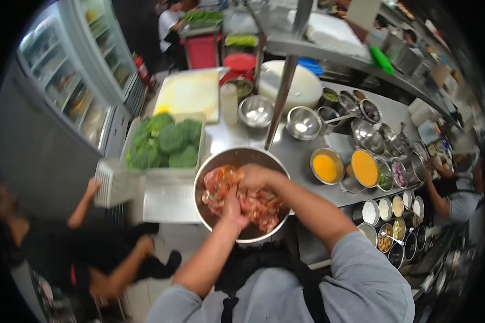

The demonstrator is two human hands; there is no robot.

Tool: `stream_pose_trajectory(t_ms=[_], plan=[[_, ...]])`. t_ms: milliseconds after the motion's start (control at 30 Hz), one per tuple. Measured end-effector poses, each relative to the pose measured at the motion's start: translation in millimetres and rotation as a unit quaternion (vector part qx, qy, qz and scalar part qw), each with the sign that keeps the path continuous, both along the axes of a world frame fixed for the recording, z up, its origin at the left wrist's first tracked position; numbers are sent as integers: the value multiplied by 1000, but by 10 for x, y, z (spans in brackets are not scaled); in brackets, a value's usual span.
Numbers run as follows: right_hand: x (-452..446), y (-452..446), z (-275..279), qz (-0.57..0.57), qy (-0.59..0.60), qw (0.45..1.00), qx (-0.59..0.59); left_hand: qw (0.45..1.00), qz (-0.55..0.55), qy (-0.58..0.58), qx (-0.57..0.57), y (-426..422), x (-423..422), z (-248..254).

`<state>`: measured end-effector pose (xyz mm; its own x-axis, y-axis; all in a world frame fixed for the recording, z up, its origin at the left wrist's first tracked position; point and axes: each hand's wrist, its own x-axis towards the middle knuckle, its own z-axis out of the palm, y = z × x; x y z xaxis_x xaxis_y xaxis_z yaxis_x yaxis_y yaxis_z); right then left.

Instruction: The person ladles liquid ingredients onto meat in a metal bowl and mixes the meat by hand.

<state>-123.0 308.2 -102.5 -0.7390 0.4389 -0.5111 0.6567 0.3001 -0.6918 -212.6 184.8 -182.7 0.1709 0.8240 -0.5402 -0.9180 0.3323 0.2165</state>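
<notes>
Meat (263,214) meets both hands (234,210) inside the bowl (264,156) (broccoli (172,138) and post (284,94) nearby)

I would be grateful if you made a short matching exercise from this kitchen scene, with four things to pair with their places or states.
Things:
1. Raw meat
2. Broccoli
3. White basket
4. Fire extinguisher

Places or states:
A. At the left, with a co-worker's hand at its edge
B. Red, upright beside a fridge
C. In the large metal bowl, with the left hand and right hand on it
D. Heaped in a pale tub

Right pairs: 1-C, 2-D, 3-A, 4-B
</notes>
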Motion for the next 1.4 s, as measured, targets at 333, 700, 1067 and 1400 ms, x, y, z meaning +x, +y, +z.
stream_pose_trajectory(t_ms=[333, 700, 1067, 1400], plan=[[596, -7, 386, 15, 72, 997, 39, 945, 22, 327, -3, -358, -311, 1093], [175, -112, -457, -184, 40, 939, -289, 994, 15, 89, -59, 31, -189, 40], [-10, 530, -154, -64, 89, 994, 20, 973, 78, 217, 14, -614, -366, 799], [-156, 264, -427, -177, 29, 875, -450, 987, 148, -21, -66, -22, -127, 327]])
